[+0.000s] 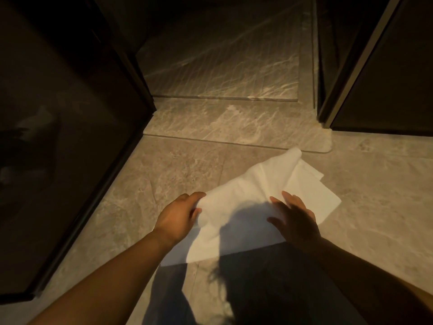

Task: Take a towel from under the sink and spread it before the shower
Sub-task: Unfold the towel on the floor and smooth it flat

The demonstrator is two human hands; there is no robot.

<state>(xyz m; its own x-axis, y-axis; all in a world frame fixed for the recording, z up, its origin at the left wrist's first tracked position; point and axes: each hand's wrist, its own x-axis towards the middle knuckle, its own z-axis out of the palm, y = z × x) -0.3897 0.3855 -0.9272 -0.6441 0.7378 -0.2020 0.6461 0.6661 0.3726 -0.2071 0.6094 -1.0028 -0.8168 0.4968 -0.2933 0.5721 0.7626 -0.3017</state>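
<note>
Towel (239, 195), white, one: lies partly unfolded on the marble floor (164, 184) just short of the raised shower threshold (234, 123), its far corner curled back and its right side doubled in layers, presumably set here so it can be drawn flat across the entrance. Left hand (180, 214): fingers and thumb curled round the towel's left edge, gripping it, likely to pull the cloth outward. Right hand (295, 219): fingers straight and spread, palm down on the towel's right part, apparently pinning it against that pull
</note>
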